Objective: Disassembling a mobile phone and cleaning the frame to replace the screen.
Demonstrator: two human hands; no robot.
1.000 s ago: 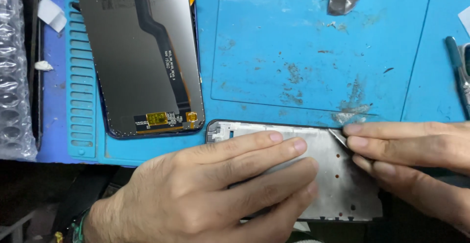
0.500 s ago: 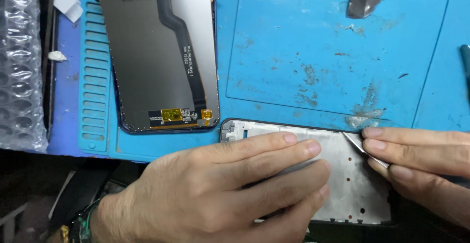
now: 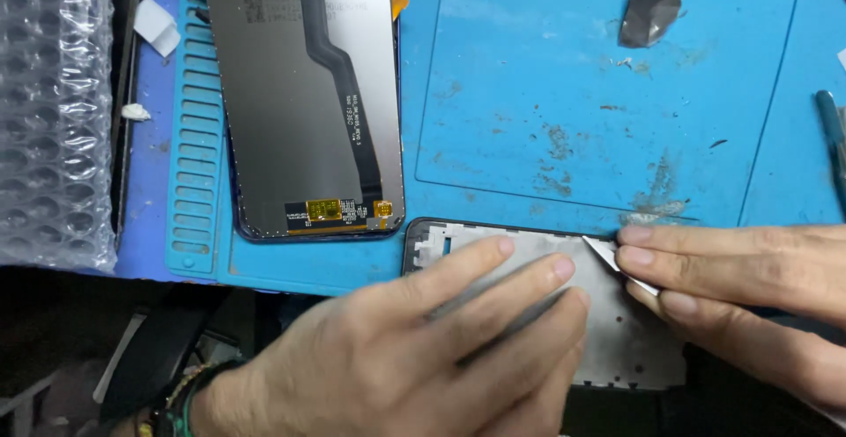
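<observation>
One blue mat fills most of the frame, with one sheet of bubble wrap at the far left. One screen lies back-up at upper centre, its flex cable showing. One metal frame lies at the lower centre, at the mat's near edge and just right of the screen's bottom end. The left hand, fingers spread flat and pressed down, pins the frame. The right hand, at lower right, pinches one thin blade between fingertips, its tip touching the frame's upper edge. One grey scrap lies at the top right, and one tool handle shows at the right edge. The blade could slip toward the left fingers if pushed hard, or bend the thin frame; the frame overhangs the mat and might tip.
</observation>
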